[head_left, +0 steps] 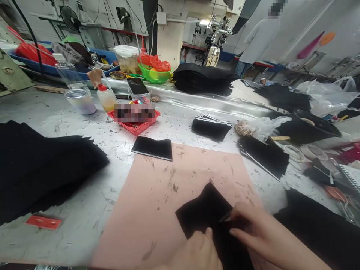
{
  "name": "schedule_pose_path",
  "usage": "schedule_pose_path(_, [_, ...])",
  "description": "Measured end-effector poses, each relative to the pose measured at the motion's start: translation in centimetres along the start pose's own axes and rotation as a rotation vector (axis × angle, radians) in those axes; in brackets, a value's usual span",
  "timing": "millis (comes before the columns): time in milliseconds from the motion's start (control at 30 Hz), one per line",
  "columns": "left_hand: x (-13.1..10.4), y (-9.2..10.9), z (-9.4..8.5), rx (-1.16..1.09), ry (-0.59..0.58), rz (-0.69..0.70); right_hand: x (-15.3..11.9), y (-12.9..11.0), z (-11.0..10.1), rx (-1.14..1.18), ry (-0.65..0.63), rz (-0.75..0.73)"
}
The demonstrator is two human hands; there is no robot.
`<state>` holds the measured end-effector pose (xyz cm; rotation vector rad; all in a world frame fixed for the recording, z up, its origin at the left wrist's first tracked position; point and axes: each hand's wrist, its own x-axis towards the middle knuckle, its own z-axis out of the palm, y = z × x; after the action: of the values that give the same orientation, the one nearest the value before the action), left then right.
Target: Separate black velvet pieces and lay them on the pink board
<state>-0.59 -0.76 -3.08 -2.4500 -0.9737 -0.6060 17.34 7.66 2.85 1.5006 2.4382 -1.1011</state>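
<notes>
A black fabric piece (206, 208) lies at an angle on the pink sheet (146, 210) in front of me. My left hand (198, 249) has its fingers curled and presses on the near left edge of this fabric. From the right, my right hand (253, 227) pinches the fabric between thumb and fingers. A thin greyish glint shows at its fingertips; whether it is a folded edge or a small tool I cannot make out. At the sheet's far edge rests a small black fabric panel (153, 147) with a pale edge.
Black fabric stacks lie left (42, 168) and right (317, 225). Smaller piles (210, 128) sit beyond the sheet. A red tray (137, 129), a glue bottle (106, 98) and a jar (80, 102) stand farther back. A sewing machine (168, 41) rises behind; a person (258, 39) stands beyond.
</notes>
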Motion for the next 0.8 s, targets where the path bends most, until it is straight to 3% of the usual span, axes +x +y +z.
schedule_pose_path(133, [0.2,-0.4,0.0,-0.015,0.044,-0.009,-1.2,1.9,0.8,0.441,0.042,0.020])
schedule_pose_path(300, [0.4,-0.5,-0.6,-0.037,0.030,-0.036,-1.2,2.0,2.6,0.862,0.239,0.228])
schedule_pose_path(400, [0.5,-0.9,-1.0,-0.046,-0.091,0.016,-0.7,2.3,2.9,0.860,0.327,0.326])
schedule_pose_path(533, [0.7,-1.4,-1.2,-0.049,-0.242,0.050,-0.5,2.8,2.8,0.734,0.355,0.347])
schedule_pose_path(800, [0.8,-1.3,-1.3,-0.071,-0.266,0.029,-0.5,2.5,2.3,0.616,0.346,0.325])
